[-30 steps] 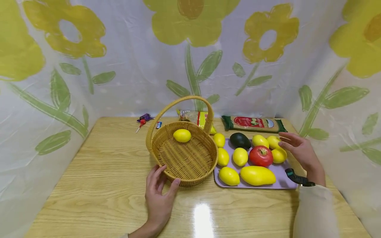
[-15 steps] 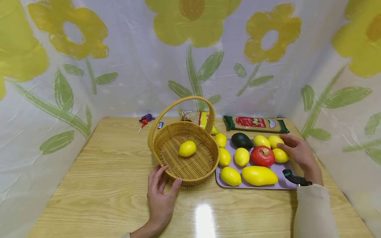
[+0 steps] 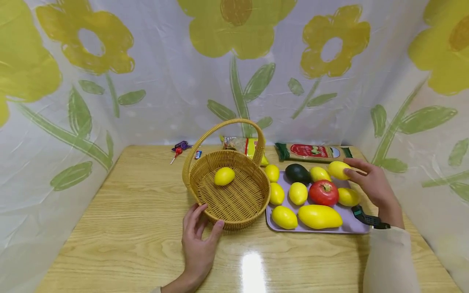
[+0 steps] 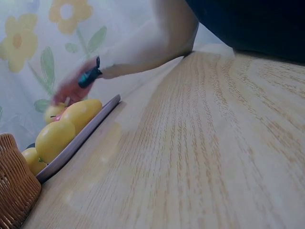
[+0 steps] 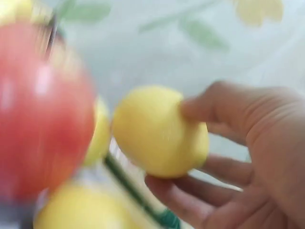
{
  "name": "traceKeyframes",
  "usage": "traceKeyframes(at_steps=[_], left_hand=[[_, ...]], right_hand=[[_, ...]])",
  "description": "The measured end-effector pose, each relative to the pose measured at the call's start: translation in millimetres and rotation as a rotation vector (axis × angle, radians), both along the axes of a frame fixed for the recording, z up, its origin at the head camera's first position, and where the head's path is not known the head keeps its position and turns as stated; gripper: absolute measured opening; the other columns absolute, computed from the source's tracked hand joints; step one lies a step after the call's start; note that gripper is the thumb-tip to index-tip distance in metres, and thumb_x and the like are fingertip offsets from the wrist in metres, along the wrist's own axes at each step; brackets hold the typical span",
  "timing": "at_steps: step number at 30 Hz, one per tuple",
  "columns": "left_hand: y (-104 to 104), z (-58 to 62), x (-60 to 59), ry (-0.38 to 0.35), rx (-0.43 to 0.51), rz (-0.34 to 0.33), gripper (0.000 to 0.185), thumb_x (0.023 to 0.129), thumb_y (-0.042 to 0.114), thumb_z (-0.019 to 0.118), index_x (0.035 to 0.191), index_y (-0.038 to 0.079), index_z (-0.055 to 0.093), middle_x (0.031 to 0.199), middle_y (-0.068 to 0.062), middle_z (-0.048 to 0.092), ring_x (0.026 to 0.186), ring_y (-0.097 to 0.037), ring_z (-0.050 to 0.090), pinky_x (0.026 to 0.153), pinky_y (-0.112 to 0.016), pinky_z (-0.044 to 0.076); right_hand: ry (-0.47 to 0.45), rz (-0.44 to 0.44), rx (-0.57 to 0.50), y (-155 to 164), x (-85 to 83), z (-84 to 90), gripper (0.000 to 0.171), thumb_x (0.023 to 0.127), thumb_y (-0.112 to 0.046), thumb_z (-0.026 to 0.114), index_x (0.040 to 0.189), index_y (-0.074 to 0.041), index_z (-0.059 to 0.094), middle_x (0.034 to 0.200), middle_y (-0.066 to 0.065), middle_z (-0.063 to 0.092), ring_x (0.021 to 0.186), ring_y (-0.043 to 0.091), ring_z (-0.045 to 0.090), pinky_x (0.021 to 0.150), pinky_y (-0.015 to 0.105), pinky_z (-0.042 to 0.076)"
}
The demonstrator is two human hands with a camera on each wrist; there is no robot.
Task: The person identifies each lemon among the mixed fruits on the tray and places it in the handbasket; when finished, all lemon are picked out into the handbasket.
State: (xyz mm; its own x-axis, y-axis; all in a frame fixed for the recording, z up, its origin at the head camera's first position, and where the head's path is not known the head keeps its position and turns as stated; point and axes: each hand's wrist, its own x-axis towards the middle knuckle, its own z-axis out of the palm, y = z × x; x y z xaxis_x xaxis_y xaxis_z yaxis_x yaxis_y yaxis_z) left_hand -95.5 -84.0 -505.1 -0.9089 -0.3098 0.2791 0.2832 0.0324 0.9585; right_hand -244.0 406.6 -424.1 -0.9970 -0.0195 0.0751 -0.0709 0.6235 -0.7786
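Up close, right hand (image 5: 238, 157) seemingly pinches lemon (image 5: 159, 131).

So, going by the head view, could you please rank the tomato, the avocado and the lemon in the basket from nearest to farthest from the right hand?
1. Tomato: on the tray, just left of the right hand.
2. Avocado: at the tray's back, further left.
3. Lemon in the basket: farthest, beyond the tray's left edge.

— What is on the table (image 3: 121, 228)?
— A basket (image 3: 253, 203) and a tray (image 3: 348, 226), side by side. At the back lie two packets (image 3: 313, 152), a red pen (image 3: 174, 154) and a purple thing (image 3: 179, 144).
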Motion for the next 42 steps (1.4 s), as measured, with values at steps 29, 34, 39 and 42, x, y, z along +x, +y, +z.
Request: traceKeyframes(at_steps=[29, 34, 39, 42], left_hand=[[1.3, -4.0, -0.6, 0.019, 0.004, 0.002, 0.059, 0.096, 0.000, 0.082, 0.151, 0.004, 0.059, 0.168, -0.020, 0.032, 0.149, -0.042, 0.046, 0.121, -0.018, 0.047], [1.4, -3.9, -0.9, 0.031, 0.009, -0.002, 0.060, 0.095, -0.002, 0.082, 0.150, 0.000, 0.058, 0.167, -0.021, 0.032, 0.149, -0.042, 0.046, 0.121, -0.017, 0.047], [1.0, -2.9, -1.5, 0.028, 0.006, -0.001, 0.061, 0.095, -0.001, 0.083, 0.151, -0.001, 0.057, 0.167, -0.024, 0.032, 0.149, -0.042, 0.046, 0.121, -0.018, 0.047], [1.0, -2.3, -1.4, 0.023, 0.004, 0.002, 0.061, 0.095, -0.001, 0.083, 0.151, 0.003, 0.059, 0.167, -0.021, 0.033, 0.148, -0.041, 0.047, 0.121, -0.020, 0.048]], right_hand=[[0.090, 0.761, -0.173, -203.1, 26.7, 30.6, 0.038, 0.103, -0.012, 0.078, 0.141, -0.011, 0.073, 0.141, 0.008, 0.075, 0.121, 0.031, 0.075, 0.106, 0.042, 0.064], [0.103, 0.528, -0.241, -134.0, 6.3, 38.2, 0.037, 0.105, -0.008, 0.075, 0.141, -0.003, 0.071, 0.139, 0.016, 0.074, 0.122, 0.018, 0.075, 0.099, 0.024, 0.064], [0.132, 0.270, -0.152, -76.9, -3.7, 25.9, 0.037, 0.106, -0.017, 0.075, 0.141, -0.006, 0.072, 0.136, 0.012, 0.076, 0.113, 0.004, 0.074, 0.091, 0.013, 0.062], [0.111, 0.173, -0.101, -54.9, -7.9, 12.5, 0.042, 0.107, -0.022, 0.075, 0.145, -0.006, 0.070, 0.140, 0.012, 0.075, 0.111, -0.005, 0.071, 0.095, 0.009, 0.058]])
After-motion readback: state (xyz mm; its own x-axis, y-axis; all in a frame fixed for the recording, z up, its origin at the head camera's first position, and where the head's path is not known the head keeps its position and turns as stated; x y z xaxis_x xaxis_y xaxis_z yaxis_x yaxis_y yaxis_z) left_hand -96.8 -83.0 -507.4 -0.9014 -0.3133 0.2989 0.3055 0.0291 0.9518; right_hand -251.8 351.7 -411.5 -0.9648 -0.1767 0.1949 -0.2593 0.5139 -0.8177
